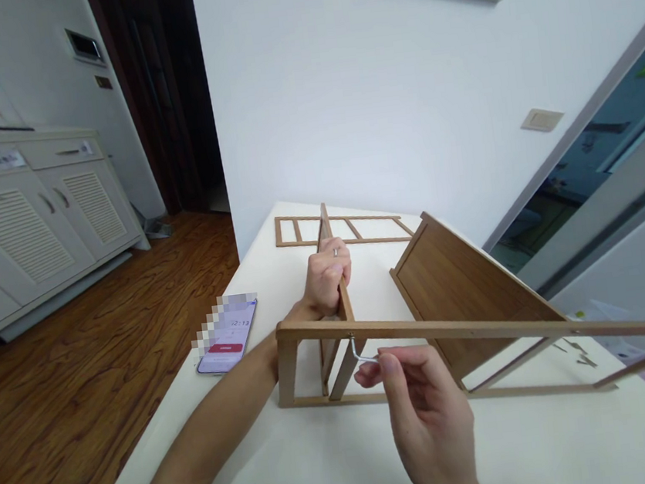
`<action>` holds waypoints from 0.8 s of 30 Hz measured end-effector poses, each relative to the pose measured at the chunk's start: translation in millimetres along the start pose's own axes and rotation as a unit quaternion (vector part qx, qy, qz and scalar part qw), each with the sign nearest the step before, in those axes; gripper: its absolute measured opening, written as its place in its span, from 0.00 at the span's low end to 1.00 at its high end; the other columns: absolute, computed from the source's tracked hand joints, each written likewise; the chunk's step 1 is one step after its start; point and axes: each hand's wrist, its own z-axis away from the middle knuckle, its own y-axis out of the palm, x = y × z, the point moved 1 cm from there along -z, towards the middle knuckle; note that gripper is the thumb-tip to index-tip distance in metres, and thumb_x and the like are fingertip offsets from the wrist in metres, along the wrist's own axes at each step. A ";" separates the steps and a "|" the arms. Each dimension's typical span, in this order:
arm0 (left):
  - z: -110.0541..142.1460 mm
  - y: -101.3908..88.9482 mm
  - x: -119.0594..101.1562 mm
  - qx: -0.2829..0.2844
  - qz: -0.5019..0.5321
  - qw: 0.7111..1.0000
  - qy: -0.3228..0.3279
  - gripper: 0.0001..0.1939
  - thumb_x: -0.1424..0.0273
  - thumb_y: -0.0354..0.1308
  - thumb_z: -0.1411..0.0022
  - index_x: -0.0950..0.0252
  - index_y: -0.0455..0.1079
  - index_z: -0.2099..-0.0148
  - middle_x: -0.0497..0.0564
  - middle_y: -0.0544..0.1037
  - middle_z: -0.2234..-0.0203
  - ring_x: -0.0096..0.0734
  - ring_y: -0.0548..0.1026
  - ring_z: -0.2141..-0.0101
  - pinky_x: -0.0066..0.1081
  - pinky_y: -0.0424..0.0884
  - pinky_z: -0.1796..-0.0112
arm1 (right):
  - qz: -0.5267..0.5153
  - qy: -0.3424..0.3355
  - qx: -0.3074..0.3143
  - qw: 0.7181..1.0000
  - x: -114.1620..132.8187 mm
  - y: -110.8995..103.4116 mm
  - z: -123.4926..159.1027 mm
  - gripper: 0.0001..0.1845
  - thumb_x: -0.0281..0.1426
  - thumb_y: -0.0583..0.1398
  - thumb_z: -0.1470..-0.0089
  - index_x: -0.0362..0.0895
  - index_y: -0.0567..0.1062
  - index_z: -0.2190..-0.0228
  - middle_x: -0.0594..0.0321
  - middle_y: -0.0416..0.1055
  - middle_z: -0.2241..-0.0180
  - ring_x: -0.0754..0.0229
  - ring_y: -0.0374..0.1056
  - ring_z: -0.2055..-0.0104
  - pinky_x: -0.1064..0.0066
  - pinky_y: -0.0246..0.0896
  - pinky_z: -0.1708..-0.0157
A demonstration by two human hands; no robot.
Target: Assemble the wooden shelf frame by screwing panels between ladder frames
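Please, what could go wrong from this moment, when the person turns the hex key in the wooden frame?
The hex key meets the near frame at its top rail; it might slip out and scratch the wood.

The left hand steadies the crosspiece board; if its grip loosens, the joint could twist.

The small loose parts at the table's right side could be swept off if the frame swings.

Phone (232,339) lay at the left of the table (172,455). Far frame (297,230) lay flat by the wall (341,100). Near frame (454,328) stood on edge, running rightward. Panel (470,279) sat between, right; small pieces (585,360) lay farther right.
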 end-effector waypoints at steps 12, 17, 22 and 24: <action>1.2 1.3 3.1 0.005 0.002 1.000 0.014 0.29 0.65 0.43 0.21 0.61 0.53 0.79 0.47 0.60 0.84 0.33 0.62 0.74 0.41 0.64 0.62 | 0.251 -0.257 0.005 0.933 -10.0 3.3 2.9 0.05 0.22 0.62 0.34 0.43 0.78 0.59 0.59 0.78 0.68 0.62 0.76 0.69 0.72 0.72 0.69; 1.3 1.6 4.3 0.010 -0.004 1.000 0.008 0.29 0.63 0.43 0.21 0.60 0.53 0.79 0.48 0.61 0.84 0.34 0.63 0.73 0.42 0.65 0.61 | 0.183 -0.187 0.034 0.965 -2.2 15.9 6.8 0.07 0.21 0.62 0.34 0.44 0.77 0.63 0.64 0.74 0.73 0.66 0.70 0.74 0.74 0.68 0.71; 1.4 1.5 3.1 0.015 -0.003 1.000 0.002 0.28 0.65 0.42 0.22 0.60 0.53 0.79 0.48 0.61 0.84 0.36 0.64 0.72 0.44 0.66 0.59 | 0.113 -0.138 0.050 0.983 11.5 31.2 1.7 0.11 0.22 0.60 0.33 0.44 0.75 0.69 0.66 0.73 0.76 0.67 0.69 0.76 0.75 0.65 0.73; 1.2 1.2 2.7 0.017 -0.004 1.000 -0.001 0.28 0.66 0.42 0.22 0.59 0.52 0.79 0.48 0.61 0.84 0.36 0.64 0.72 0.45 0.66 0.60 | 0.100 -0.118 0.059 0.986 15.0 35.5 0.4 0.13 0.23 0.59 0.33 0.44 0.74 0.71 0.67 0.73 0.76 0.67 0.70 0.76 0.75 0.65 0.73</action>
